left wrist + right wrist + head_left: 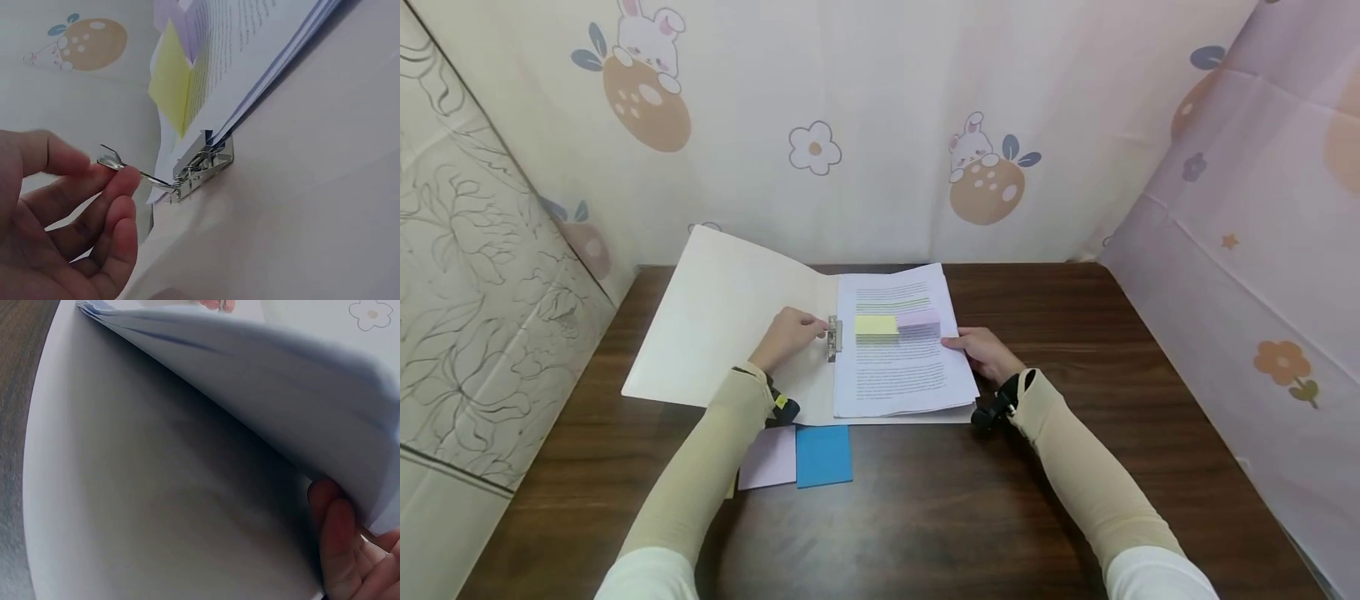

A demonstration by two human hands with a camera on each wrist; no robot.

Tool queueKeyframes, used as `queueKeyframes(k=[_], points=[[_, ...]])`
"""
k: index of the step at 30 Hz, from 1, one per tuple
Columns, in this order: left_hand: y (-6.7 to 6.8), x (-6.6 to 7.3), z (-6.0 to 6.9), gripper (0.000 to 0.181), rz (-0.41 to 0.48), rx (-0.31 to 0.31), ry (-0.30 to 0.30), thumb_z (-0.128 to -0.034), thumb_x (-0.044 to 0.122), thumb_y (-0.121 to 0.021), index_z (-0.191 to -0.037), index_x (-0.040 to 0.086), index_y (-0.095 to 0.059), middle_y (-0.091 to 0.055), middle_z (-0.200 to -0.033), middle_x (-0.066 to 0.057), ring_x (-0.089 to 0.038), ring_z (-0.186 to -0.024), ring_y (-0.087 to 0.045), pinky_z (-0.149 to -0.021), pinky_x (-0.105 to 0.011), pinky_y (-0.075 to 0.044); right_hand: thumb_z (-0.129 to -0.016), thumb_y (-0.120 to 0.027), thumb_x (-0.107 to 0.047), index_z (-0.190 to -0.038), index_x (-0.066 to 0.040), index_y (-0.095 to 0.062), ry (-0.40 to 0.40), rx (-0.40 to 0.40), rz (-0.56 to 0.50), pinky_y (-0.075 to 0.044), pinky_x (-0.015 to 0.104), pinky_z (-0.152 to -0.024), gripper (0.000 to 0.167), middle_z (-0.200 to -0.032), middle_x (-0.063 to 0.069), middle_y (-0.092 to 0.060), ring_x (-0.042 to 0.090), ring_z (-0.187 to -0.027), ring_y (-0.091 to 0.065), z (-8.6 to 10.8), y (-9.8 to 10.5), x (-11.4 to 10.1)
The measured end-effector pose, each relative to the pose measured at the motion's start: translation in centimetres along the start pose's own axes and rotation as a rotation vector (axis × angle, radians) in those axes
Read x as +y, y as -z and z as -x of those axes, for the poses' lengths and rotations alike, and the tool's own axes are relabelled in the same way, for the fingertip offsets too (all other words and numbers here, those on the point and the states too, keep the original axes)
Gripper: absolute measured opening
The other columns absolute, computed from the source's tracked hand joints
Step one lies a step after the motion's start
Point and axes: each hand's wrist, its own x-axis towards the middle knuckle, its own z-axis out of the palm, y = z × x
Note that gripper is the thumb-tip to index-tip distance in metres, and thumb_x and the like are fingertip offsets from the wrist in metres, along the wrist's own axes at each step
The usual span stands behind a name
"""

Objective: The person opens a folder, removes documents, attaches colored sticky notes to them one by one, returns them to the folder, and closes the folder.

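Observation:
A white folder (730, 308) lies opened flat, its cover turned to the left. On its right half is a stack of printed papers (887, 379), with a yellow sticky note (876, 325) and a purple sticky note (919, 322) on the top sheet. At the stack's left edge sits the folder's metal clip (203, 165), its lever (111, 159) raised. My left hand (790, 335) pinches the lever's end between thumb and fingers. My right hand (988, 354) grips the papers' right edge, thumb on top and fingers underneath. That edge is lifted off the folder, as the right wrist view shows.
Below the folder, a purple notepad (769, 458) and a blue notepad (823, 457) lie side by side on the dark wooden table (925, 517). A yellowish corner peeks out beside the left forearm. A patterned curtain (880, 208) hangs behind the table.

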Motion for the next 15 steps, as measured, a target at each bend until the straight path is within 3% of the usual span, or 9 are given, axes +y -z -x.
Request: queueKeyframes(k=[3, 5, 9, 15], points=[[0.3, -0.2, 0.0, 0.033, -0.008, -0.042, 0.009, -0.0952, 0.028, -0.059, -0.112, 0.003, -0.073, -0.07, -0.118, -0.014, -0.029, -0.111, -0.06, -0.096, -0.044, -0.045, -0.096, -0.058, -0.013, -0.143, -0.001, -0.045, -0.003, -0.002, 0.0, -0.055, 0.025, -0.07, 0.05, -0.092, -0.002, -0.068, 0.01, -0.08, -0.067, 0.1, -0.2, 0.1], [0.4, -0.5, 0.0, 0.03, -0.025, -0.07, -0.022, -0.0944, 0.024, -0.062, -0.112, 0.003, -0.072, -0.071, -0.117, -0.015, -0.028, -0.109, -0.062, -0.096, -0.042, -0.047, -0.096, -0.059, -0.013, -0.143, -0.001, -0.046, -0.008, 0.001, -0.001, -0.055, 0.026, -0.07, 0.05, -0.093, -0.002, -0.068, 0.01, -0.08, -0.067, 0.0, -0.2, 0.1], [0.3, -0.7, -0.2, 0.024, -0.082, -0.1, -0.039, -0.0914, 0.019, -0.066, -0.107, 0.002, -0.073, -0.072, -0.108, -0.014, -0.024, -0.095, -0.062, -0.084, -0.034, -0.049, -0.096, -0.06, -0.014, -0.143, -0.002, -0.046, -0.011, 0.001, 0.003, -0.055, 0.026, -0.071, 0.05, -0.099, 0.0, -0.068, 0.01, -0.081, -0.067, -0.1, -0.3, 0.1], [-0.7, -0.1, -0.8, 0.021, -0.242, -0.112, 0.058, -0.0856, 0.023, -0.074, -0.084, 0.003, -0.074, -0.064, -0.076, -0.003, -0.015, -0.071, -0.048, -0.063, -0.024, -0.037, -0.096, -0.06, -0.016, -0.143, -0.002, -0.046, -0.009, 0.011, 0.011, -0.055, 0.025, -0.071, 0.05, -0.097, -0.001, -0.068, 0.01, -0.08, -0.067, -0.2, -0.1, 0.1]])
